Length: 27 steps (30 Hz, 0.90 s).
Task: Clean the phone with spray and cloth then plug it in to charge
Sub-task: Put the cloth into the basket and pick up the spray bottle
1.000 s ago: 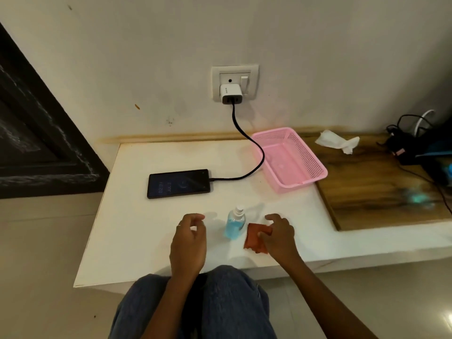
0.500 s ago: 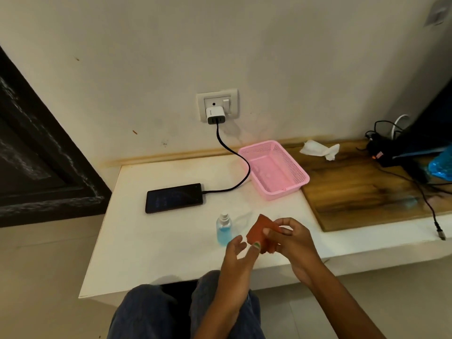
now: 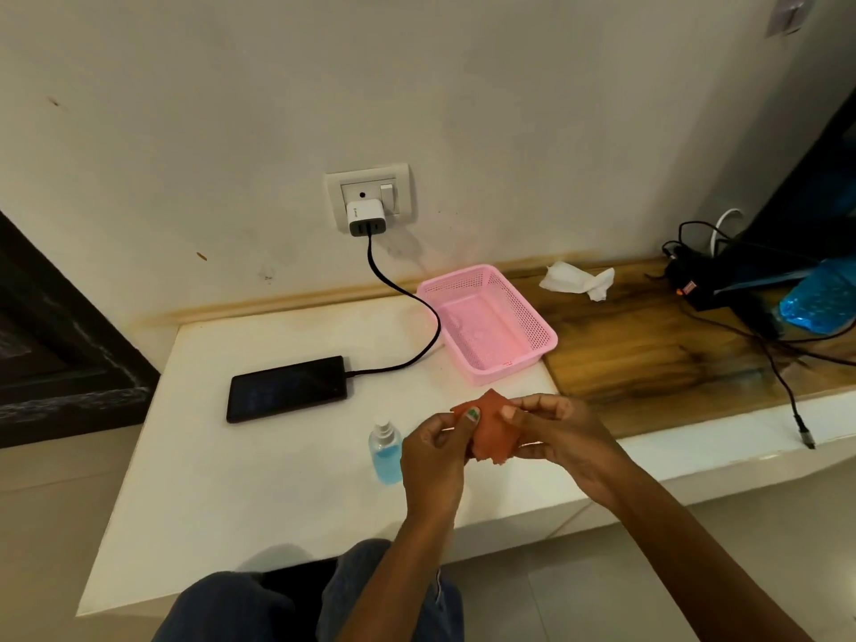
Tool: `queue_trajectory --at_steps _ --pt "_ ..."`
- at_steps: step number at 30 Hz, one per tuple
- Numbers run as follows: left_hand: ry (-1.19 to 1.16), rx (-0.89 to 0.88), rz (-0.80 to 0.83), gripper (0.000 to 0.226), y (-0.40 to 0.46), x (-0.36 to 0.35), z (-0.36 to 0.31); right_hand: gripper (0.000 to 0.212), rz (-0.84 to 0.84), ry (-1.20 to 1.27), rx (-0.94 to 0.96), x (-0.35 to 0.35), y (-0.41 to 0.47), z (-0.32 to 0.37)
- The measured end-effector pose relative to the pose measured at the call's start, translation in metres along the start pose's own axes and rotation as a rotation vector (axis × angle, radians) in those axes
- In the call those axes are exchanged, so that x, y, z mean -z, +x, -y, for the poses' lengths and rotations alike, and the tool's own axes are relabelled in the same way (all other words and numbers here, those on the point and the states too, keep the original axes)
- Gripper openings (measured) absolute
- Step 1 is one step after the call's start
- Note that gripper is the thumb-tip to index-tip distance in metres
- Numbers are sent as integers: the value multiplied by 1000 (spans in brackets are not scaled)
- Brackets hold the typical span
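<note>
Phone [image 3: 287,388] plugged in on white table [image 3: 231,502]; cloth [image 3: 493,428] pinched between left hand [image 3: 433,461] and right hand [image 3: 565,437].

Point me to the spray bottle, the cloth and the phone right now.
spray bottle [image 3: 386,456], head view, on its blue-filled body.
cloth [image 3: 492,426], head view, on the orange fabric between the two thumbs.
phone [image 3: 287,388], head view, on the middle of its dark screen.

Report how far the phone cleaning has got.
Done: nothing that shows; the phone lies on the table, already cabled to the charger. In hand: both hands hold the cloth. Left: spraying from the standing bottle, wiping, then charging.
</note>
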<state>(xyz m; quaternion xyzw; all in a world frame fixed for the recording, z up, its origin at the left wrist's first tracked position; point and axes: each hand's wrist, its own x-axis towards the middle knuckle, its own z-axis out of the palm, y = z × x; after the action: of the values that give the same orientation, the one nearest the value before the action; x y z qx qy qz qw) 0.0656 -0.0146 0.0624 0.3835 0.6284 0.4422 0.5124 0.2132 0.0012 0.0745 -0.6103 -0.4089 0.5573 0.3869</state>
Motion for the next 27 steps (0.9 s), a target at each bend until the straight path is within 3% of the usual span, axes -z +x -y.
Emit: queue_trajectory --at_steps 4,9,13,15,18,22,27 --pt "-23 18 103 14 29 -12 -21 18 -25 -77 66 14 39 21" --pt "59 -49 249 38 67 -34 -43 12 -160 -72 194 16 94 44" --pt "172 8 221 58 83 -51 -39 25 -204 -237 153 11 130 35" --pt "229 20 154 64 84 -54 -33 35 -257 -457 156 9 139 27" --pt "267 17 109 66 81 -54 -25 34 -329 -763 248 7 141 23" --pt "195 26 190 58 70 -54 -21 28 -239 -970 270 15 130 16" --pt "1 52 231 47 63 -50 -23 24 -185 -963 334 11 109 1"
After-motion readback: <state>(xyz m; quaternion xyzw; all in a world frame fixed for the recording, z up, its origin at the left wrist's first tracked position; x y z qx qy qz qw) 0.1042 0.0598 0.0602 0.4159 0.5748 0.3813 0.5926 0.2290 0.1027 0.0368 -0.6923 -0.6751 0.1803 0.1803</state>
